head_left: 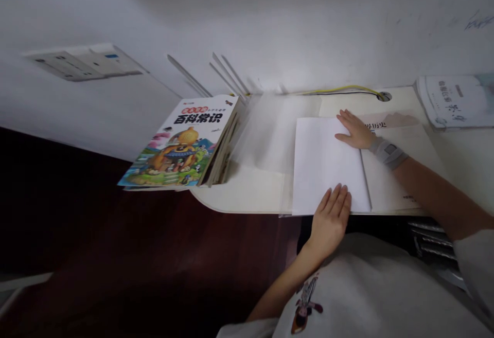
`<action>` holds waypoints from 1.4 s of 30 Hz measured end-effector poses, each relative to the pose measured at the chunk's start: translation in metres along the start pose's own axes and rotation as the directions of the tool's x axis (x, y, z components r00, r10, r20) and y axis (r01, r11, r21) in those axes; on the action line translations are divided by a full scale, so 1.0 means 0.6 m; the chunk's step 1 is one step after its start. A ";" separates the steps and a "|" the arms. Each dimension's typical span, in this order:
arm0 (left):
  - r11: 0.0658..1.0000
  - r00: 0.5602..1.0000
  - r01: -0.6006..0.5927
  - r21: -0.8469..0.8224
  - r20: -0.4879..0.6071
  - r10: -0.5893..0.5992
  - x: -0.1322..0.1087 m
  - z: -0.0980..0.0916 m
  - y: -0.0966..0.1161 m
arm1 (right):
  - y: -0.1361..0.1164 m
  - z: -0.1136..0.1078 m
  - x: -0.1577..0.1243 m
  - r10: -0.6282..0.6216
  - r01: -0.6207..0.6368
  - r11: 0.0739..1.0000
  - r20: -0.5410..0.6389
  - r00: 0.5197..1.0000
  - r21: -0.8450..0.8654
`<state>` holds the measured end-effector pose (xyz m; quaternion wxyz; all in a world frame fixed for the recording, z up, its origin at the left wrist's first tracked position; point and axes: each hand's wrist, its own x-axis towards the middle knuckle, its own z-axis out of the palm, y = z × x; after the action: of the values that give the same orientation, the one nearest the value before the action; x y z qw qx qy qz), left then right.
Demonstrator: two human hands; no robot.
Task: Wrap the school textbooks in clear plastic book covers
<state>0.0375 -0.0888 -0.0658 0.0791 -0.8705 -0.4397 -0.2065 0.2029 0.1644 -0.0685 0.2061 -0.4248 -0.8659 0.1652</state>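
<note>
A white sheet or blank inner cover (322, 160) lies on the left half of an opened book (399, 168), whose pale right side carries dark printed characters. My left hand (332, 219) rests flat on the sheet's near edge, fingers stretched out side by side. Farther back, my right hand (355, 129), with a grey band on its wrist, lies flat across the sheet's upper right part, its thumb apart from the fingers. Clear plastic sheets (266, 132) are spread just left of the book, and a transparent edge shows along its left side. Neither hand grasps anything.
At the left of the white desk (231, 199) stands a stack of books (181, 147) with a colourful top cover, overhanging the rounded edge. Another booklet (455, 101) lies at the back right. A yellow cable (347, 88) runs along the wall into a desk hole.
</note>
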 end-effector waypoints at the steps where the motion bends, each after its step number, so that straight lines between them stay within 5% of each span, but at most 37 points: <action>1: 1.000 1.000 0.015 0.002 0.001 -0.015 -0.001 -0.001 -0.001 | -0.001 -0.001 0.000 0.001 -0.001 1.000 -0.007 1.000 0.006; 14: 0.997 0.997 0.070 0.026 0.010 -0.070 -0.010 -0.015 -0.005 | -0.023 -0.005 -0.009 -0.085 0.091 0.993 0.083 0.993 -0.072; 20: 0.995 0.995 0.094 -0.016 -0.037 -0.094 -0.011 -0.033 -0.024 | -0.019 -0.003 -0.007 -0.048 0.048 0.998 0.004 0.999 -0.050; 24: 0.914 0.917 0.392 0.104 -0.124 -0.379 -0.013 -0.040 -0.079 | -0.021 -0.002 -0.007 -0.054 0.054 0.998 -0.001 0.999 -0.015; 29: 0.800 0.800 0.600 0.036 -0.045 -0.598 -0.015 -0.036 -0.151 | -0.061 0.006 -0.071 0.045 -0.045 0.999 -0.023 0.999 0.010; 32: 0.673 0.685 0.722 -0.161 0.038 -0.727 -0.010 -0.052 -0.178 | -0.102 0.012 -0.146 0.008 -0.006 0.999 -0.036 0.999 0.039; 35: 0.407 0.600 0.712 -0.573 0.195 -0.776 0.008 -0.092 -0.189 | -0.139 0.009 -0.216 -0.024 0.024 0.994 -0.009 1.000 0.105; 39: -0.007 0.693 0.399 -0.917 0.306 -0.653 0.060 -0.154 -0.164 | -0.161 -0.004 -0.267 -0.068 0.051 0.961 0.053 0.996 0.271; 42: -0.102 0.801 0.244 -0.964 0.260 -0.540 0.121 -0.176 -0.115 | -0.155 -0.010 -0.290 -0.086 0.071 0.900 0.017 0.996 0.430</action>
<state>-0.0101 -0.0281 0.0576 -0.5536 -0.4767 -0.3997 -0.5536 0.2407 -0.0292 -0.0581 0.2856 -0.3308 -0.8283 0.3507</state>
